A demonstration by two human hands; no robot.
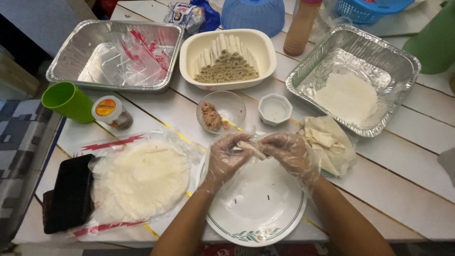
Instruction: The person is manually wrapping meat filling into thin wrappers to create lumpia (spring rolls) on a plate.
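a desk of white painted planks, edged with yellow lines, is seen from above under even indoor light. a grey patterned floor covering is shown at the left edge.

A green cup lies tipped beside a small lidded jar. Two foil trays flank a cream dish stacked with finished rolls. A small white hexagonal bowl sits near a glass bowl holding what looks like minced filling. A black case rests at the table's left edge.
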